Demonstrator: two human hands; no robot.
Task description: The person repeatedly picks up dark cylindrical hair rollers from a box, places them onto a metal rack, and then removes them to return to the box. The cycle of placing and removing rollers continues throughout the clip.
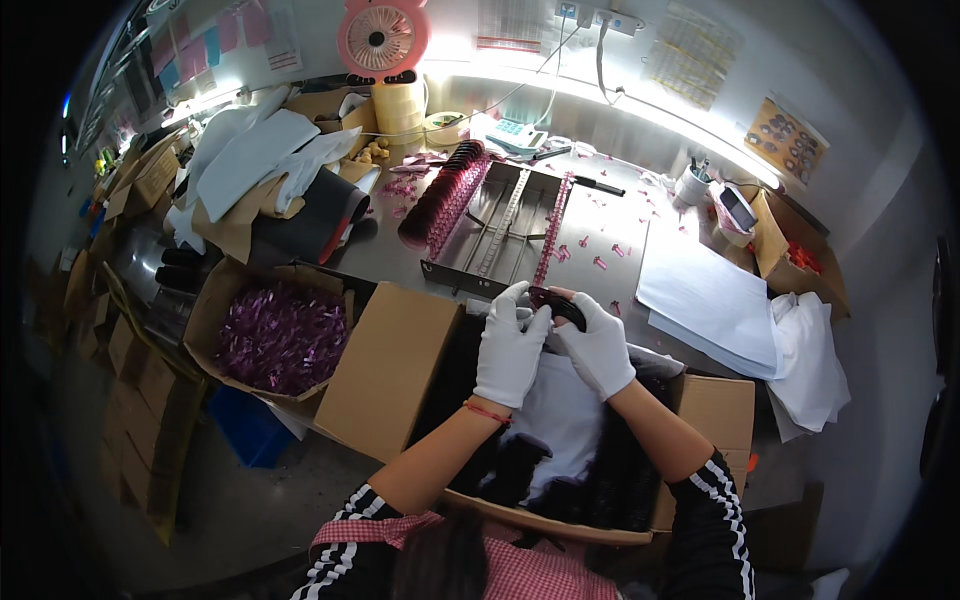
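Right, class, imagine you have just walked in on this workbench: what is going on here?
A person in white gloves holds a small dark curved piece between the left hand and right hand, above an open cardboard box of dark items and white wrapping. Ahead on the steel bench sits a metal tray with rows of pink clips. To the left, another box holds purple pieces. White paper sheets lie to the right.

We see both hands – left hand (510,350), right hand (598,345) – meeting on a comb (560,305) above the open box (715,410). Metal tray (480,275) just behind them, paper sheets (705,295) to the right, clip-filled carton (205,320) to the left – fan (383,38) at the back wall.
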